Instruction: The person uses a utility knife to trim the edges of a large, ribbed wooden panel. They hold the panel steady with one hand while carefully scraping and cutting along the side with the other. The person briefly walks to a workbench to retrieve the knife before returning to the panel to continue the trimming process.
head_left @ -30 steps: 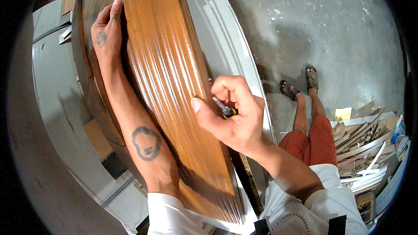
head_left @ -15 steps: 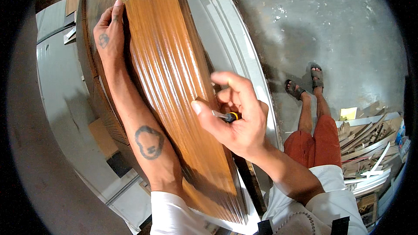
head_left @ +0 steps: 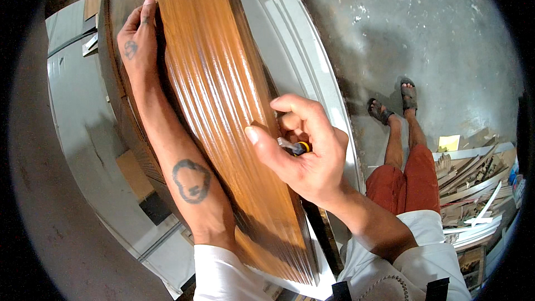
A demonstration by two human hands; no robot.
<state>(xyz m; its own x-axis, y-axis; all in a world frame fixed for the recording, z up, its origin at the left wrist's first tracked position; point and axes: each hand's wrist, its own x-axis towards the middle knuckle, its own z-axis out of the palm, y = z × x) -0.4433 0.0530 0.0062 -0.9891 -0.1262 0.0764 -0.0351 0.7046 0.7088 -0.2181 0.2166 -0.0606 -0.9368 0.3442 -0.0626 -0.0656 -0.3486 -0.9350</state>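
A long glossy brown wooden panel with lengthwise ridges (head_left: 217,89) lies on a white bench (head_left: 295,39) and runs from the top to the bottom of the view. My left hand (head_left: 138,39) rests flat along the panel's left edge near its far end, fingers together. My right hand (head_left: 301,147) is closed around a small tool with a black and yellow body (head_left: 296,147), held at the panel's right edge about halfway along. The tool's tip is hidden by my fingers.
Grey concrete floor (head_left: 423,28) lies to the right, with my sandalled feet (head_left: 393,103) on it. A heap of wood and white offcuts (head_left: 473,189) sits at the lower right. Grey cabinet surfaces (head_left: 78,134) stand to the left of the panel.
My right hand with the tool has slid down along the panel's right edge toward me. My left hand has stayed on the far left edge.
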